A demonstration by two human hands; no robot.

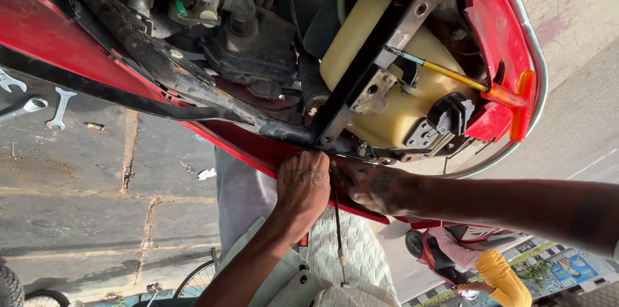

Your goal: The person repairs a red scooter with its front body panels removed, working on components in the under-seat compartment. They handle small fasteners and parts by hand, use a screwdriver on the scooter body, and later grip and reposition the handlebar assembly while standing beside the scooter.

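Paved ground (77, 172) (2 spanners (39, 106) lying) behind; both hands (335, 184) together gripping scooter's red panel (258, 146).

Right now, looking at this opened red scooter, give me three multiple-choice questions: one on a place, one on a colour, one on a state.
1. Where do both hands rest?
A. on the fuel cap
B. at the red body's lower edge
C. on the spanners

2. What colour is the T-handle tool's handle?
A. orange
B. blue
C. white

3. How is the T-handle tool?
A. held by the left hand
B. lying on the pavement
C. left in the frame, unheld

Answers:
1 B: left hand and right hand press by the red body panel.
2 A: T-handle tool shows orange.
3 C: it sticks from the frame above the cream tank, no hand near.
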